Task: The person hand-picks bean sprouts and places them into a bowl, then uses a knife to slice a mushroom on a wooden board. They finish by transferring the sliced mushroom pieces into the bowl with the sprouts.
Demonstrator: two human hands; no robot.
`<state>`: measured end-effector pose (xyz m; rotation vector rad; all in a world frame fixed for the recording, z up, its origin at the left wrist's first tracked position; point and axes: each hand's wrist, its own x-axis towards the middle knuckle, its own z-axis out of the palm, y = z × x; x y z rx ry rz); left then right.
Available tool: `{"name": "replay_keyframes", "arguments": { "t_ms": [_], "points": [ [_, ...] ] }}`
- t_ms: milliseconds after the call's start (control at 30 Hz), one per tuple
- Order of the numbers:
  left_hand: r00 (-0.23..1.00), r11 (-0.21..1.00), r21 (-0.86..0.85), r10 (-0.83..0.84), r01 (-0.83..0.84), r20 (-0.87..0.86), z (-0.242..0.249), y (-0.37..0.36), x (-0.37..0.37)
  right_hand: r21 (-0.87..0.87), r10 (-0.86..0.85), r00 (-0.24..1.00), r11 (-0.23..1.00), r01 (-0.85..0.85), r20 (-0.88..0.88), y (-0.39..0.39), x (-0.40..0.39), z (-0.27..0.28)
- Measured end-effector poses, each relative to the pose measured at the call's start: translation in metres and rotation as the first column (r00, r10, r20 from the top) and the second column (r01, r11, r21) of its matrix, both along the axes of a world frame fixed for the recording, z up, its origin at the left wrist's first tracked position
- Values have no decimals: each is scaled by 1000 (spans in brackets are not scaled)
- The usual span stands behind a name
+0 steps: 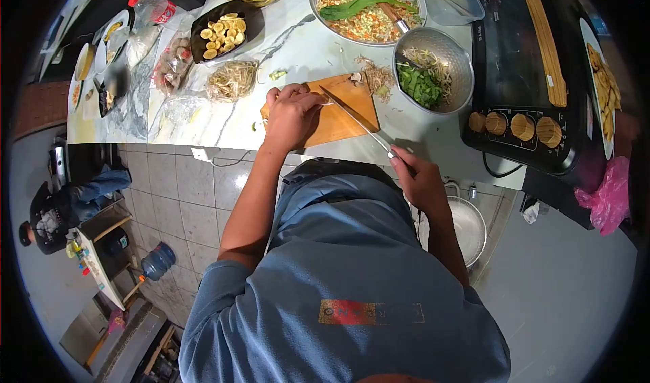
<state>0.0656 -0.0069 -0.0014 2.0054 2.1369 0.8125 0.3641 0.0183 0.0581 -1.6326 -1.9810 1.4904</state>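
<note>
Right hand (418, 180), right of centre, is wrapped round the handle of a knife (352, 118); the left hand (291, 112), upper centre, lies curled, and I cannot tell whether it grips anything. Cutting seems the step in hand; another stroke would call for fingertips tucked clear of the edge. Grey tiled floor (203, 224) spreads across the left, below a marble-patterned countertop (237, 122). Upon this, at upper centre, sits a wooden cutting board (328, 131); over it slants the knife, beside a small pale scrap (328, 103) near the left fingers.
</note>
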Motion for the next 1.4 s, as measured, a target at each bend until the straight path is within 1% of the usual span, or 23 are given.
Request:
{"name": "replay_keyframes", "arguments": {
  "t_ms": [67,133,200,267,367,433,500,700,800,867,900,967,1000,1067,1200,1267,1333,1400],
  "points": [
    [1000,1000,13,-3,3,-3,2,-1,-1,45,28,1000,999,-28,-2,-1,0,-2],
    [1000,1000,30,-6,6,-8,0,-1,-3,25,27,999,999,-28,17,-2,-3,1],
    [1000,1000,-11,-18,18,17,-5,-3,-4,5,25,999,1000,-25,34,-3,-7,6],
    [999,1000,-14,-17,18,27,-6,-4,-4,-50,18,997,999,-15,70,-5,-10,9],
    [999,1000,-16,-13,14,36,-6,-4,-3,-11,11,998,1000,-10,59,-8,-11,10],
    [999,1000,-17,-10,11,38,-7,-4,-3,-18,-2,999,1000,3,53,-11,-11,7],
    [1000,1000,22,-23,23,5,-9,-3,-4,-24,-13,999,1000,14,47,-12,-13,6],
    [999,998,52,-38,38,7,-10,-2,-6,-10,-23,997,1000,24,78,-15,-19,12],
    [998,997,44,-60,60,9,-10,-2,-8,5,-16,992,1000,16,124,-16,-22,13],
    [998,997,39,-65,64,9,-10,-2,-9,-66,-12,976,997,27,218,-15,-24,14],
    [998,997,39,-66,66,7,-10,-1,-10,-64,-15,976,997,30,218,-17,-24,12],
    [997,997,29,-72,72,1,-8,0,-10,71,-34,986,997,23,161,-22,-21,5],
    [997,997,16,-75,75,-6,-7,0,-10,72,-36,986,997,25,161,-25,-19,2],
    [996,996,19,-84,83,5,-5,1,-10,167,-84,985,984,58,153,-27,-13,-1],
    [995,995,18,-98,98,1,0,1,-10,204,-145,966,974,101,213,-22,0,4],
    [995,995,23,-100,99,21,-1,3,-13,235,-288,944,940,246,163,-20,4,5],
    [993,994,33,-109,108,42,2,9,-14,244,-306,944,932,270,126,-21,10,4],
    [983,996,-29,-84,89,162,11,19,-13,255,-329,940,920,298,88,-23,16,6]
  ]
}}
